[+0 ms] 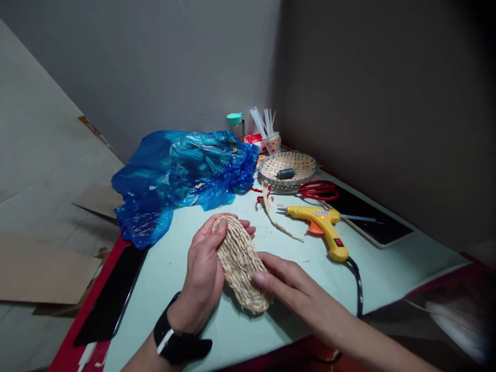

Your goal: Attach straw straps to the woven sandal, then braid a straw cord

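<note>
A flat, oblong sole of coiled straw braid (240, 263) is held slantwise above the table, its rounded far end up and to the left. My left hand (205, 263) wraps its upper left side, thumb on the top face and fingertips showing past the far edge. At the lower right edge, my right hand (287, 284) pinches the sole with the thumb on top; its other fingers are partly hidden behind it. A yellow hot glue gun (323, 222) with a glue stick in its back lies to the right. Beyond the sole rests a loose straw strand (273, 217).
A blue plastic bag (186, 170) covers the back left. Behind are a woven basket (267, 178) with a thread spool (285, 173), red-handled scissors (320, 190), and a cup (273, 143) of glue sticks. Dark flat panels lie at the right (375, 217) and left edge (110, 294).
</note>
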`<state>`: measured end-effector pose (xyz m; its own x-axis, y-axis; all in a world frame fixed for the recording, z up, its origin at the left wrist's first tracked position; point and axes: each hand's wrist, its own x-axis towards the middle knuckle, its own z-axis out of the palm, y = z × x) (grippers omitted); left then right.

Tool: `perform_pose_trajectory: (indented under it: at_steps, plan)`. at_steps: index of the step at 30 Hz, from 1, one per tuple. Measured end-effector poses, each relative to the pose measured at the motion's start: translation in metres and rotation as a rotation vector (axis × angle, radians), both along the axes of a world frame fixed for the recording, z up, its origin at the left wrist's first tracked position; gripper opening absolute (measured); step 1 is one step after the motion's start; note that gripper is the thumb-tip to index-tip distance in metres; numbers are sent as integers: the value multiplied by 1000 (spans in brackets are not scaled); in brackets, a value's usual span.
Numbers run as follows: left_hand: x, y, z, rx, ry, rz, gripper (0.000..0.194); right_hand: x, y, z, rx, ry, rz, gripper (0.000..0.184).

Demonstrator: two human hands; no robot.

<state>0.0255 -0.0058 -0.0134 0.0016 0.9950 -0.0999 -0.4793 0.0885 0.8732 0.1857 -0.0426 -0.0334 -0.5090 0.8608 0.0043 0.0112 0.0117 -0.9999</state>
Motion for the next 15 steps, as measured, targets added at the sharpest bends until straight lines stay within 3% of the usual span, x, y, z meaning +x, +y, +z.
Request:
perform_pose_trajectory:
  at_steps: [5,10,12,15]
  plan:
    - [2,-1,3,7,8,-12,15,0,5,-4,-54,113,33,20]
    - [-2,1,9,-11,-89,-66,40,3,4,-11,-87,96,15,23]
    - [-8,5,11,-24,-141,-32,50,3,4,-13,-112,121,16,22]
    - [-14,11,9,-61,-135,74,50,4,6,-14,-129,188,-53,27]
